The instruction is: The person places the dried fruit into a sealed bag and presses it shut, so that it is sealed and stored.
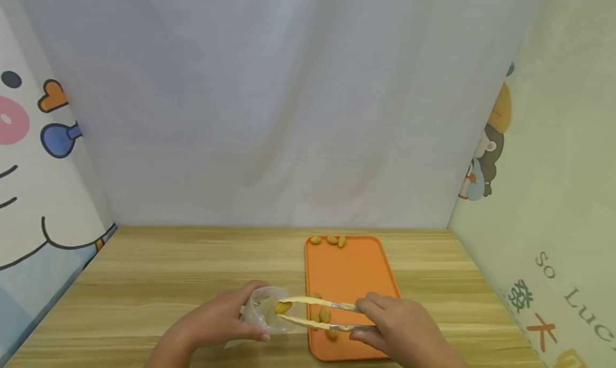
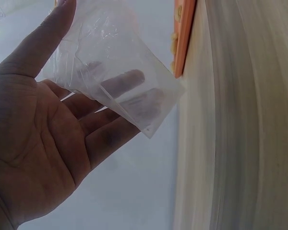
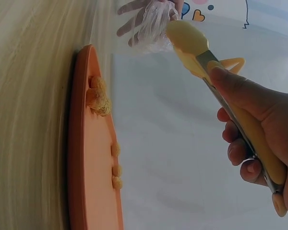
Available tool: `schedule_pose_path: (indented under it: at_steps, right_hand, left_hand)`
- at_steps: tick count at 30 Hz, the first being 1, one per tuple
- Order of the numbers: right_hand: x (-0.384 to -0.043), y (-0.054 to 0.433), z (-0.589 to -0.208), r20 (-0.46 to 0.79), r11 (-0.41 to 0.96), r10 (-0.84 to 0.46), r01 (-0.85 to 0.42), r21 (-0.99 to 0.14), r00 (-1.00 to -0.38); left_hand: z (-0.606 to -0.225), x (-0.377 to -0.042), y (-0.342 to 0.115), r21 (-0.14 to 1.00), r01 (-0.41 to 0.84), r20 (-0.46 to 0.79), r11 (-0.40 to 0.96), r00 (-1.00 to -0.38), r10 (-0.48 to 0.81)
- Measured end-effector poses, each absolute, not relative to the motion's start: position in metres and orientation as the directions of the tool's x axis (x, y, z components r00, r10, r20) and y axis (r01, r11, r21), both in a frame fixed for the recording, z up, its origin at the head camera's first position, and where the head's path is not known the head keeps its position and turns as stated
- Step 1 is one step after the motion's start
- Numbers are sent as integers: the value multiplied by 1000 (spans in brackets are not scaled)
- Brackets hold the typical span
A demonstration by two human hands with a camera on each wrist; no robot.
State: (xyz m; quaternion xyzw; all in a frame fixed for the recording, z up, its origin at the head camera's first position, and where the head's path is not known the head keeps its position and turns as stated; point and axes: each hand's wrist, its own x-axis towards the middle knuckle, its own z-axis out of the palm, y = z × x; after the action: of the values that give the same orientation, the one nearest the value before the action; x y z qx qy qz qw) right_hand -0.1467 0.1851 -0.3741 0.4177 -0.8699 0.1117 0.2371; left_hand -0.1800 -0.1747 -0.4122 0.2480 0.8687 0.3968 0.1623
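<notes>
My left hand (image 1: 218, 317) holds a clear plastic bag (image 1: 260, 320) between thumb and fingers, its round mouth turned up toward the head camera. The lower corner of the bag hangs over the fingers in the left wrist view. In my right hand (image 1: 399, 322) is a pair of metal tongs (image 3: 237, 122) with pale yellow tips, its arms pointing left. Between the tips sits one golden-brown oval piece (image 1: 283, 307), overlapping the bag's mouth in the head view. Several similar pieces (image 1: 324, 315) lie on the near part of an orange tray (image 1: 348, 271), partly hidden under the tongs.
At the tray's far left corner lie 3 more golden-brown pieces (image 1: 332, 240). Tray and hands are over a wood-grain table (image 1: 207, 255). A pale curtain (image 1: 269, 116) stands behind, with printed cloths (image 1: 43, 197) on the left and right.
</notes>
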Motion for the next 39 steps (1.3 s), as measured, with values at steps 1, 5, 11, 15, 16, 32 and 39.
schedule_pose_path:
  at_steps: [1, 5, 11, 15, 16, 32, 39]
  right_hand:
    - [-147, 185, -374, 505, 627, -673, -779, 5, -540]
    - [-147, 185, -375, 499, 635, -671, -773, 4, -549]
    - [-147, 189, -372, 515, 653, -645, -758, -15, -565]
    - [-147, 195, -370, 528, 676, -617, -736, -24, -584]
    - [-148, 196, -369, 531, 683, -610, -730, -25, -588]
    - [-151, 212, -366, 524, 759, -543, -651, -28, -656]
    - [-151, 216, -364, 433, 812, -492, -578, -85, -755]
  left_hand:
    - [-412, -180, -175, 769, 304, -84, 563, -824, 560]
    - [-412, -179, -174, 759, 317, -76, 569, -825, 561]
    - [-412, -178, -174, 745, 323, -73, 584, -830, 553]
    - [-412, -177, -175, 751, 308, -82, 584, -834, 545]
    - [-411, -177, -175, 752, 304, -85, 585, -835, 544]
    - [-409, -177, -176, 735, 328, -59, 593, -841, 538]
    - [-408, -177, -177, 725, 342, -47, 598, -842, 538]
